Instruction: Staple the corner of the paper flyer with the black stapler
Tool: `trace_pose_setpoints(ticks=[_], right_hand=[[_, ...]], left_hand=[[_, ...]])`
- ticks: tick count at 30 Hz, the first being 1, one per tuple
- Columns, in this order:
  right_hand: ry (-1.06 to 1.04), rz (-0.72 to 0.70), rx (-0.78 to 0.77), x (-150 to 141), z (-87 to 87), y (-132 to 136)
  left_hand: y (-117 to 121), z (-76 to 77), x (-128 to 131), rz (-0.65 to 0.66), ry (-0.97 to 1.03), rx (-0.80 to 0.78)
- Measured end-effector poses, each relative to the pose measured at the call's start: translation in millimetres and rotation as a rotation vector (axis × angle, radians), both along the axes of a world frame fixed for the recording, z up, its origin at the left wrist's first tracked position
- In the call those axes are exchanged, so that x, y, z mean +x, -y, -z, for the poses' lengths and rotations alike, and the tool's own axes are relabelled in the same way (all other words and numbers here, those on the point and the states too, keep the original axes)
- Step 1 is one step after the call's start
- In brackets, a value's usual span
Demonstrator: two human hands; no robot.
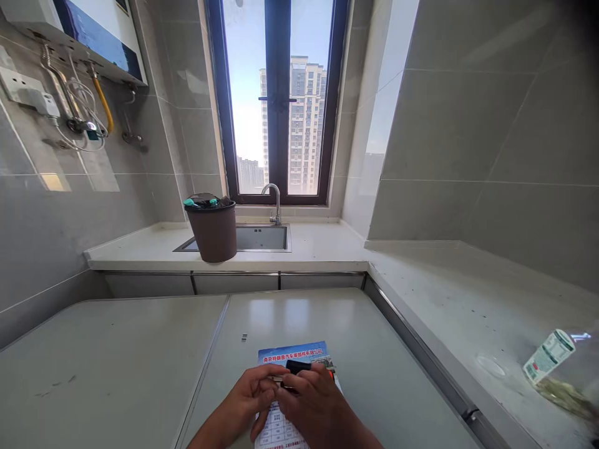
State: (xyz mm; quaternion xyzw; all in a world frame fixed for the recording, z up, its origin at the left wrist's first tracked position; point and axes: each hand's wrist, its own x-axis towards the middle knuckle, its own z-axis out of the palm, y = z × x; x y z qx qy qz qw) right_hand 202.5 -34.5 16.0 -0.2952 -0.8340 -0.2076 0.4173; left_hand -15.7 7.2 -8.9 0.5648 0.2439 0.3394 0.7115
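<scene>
Both hands meet over a printed leaflet (276, 430), which has a blue heading, red lettering and a table of figures. My right hand (318, 399) is closed round a small black stapler-like tool (298, 366); a bit of red shows by its fingers. Most of the tool is covered by the fingers. My left hand (255, 396) has its fingertips pinched at the tool's left end, where a thin light edge shows, too small to name. Two tiny grey metal strips (244, 337), like staple strips, lie beyond the leaflet, to its left.
The leaflet lies on a pale table (140, 362) with a seam. Behind it, a brown bucket (213, 231) stands at the sink (262, 238) on a white counter. At right, a clear container with a green-white label (550, 357) lies on the counter. A water heater (79, 37) hangs upper left.
</scene>
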Motion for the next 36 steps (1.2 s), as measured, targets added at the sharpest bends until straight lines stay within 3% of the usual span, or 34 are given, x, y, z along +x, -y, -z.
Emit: trace_pose_setpoints(ticks=[4, 11, 19, 25, 29, 32, 36], right_hand=[[-0.004, -0.076, 0.048, -10.4, 0.0, 1.3], [0.0, -0.114, -0.088, -4.7, -5.6, 3.8], [-0.114, -0.171, -0.176, 2.5, -1.8, 1.0], [-0.384, 0.096, -0.276, 77.0, 6.4, -39.5], [-0.524, 0.479, -0.438, 130.0, 31.5, -64.4], [-0.595, 0.64, -0.607, 145.7, 49.1, -72.5], [-0.596, 0.659, -0.792, 144.6, 59.0, -76.4]], left_hand=[[-0.1, -0.4, 0.6, 0.028, 0.007, 0.009], [4.8, -14.1, 3.6, 0.192, 0.0, 0.031], [1.8, -8.1, 1.4, 0.166, 0.031, -0.03], [-4.5, -16.6, 0.0, -0.058, 0.203, -0.029], [-3.1, -24.6, -3.1, -0.101, 0.267, -0.153], [-3.0, -22.1, -7.8, -0.185, 0.274, -0.204], [-5.7, -11.6, -13.6, -0.277, 0.254, -0.261]])
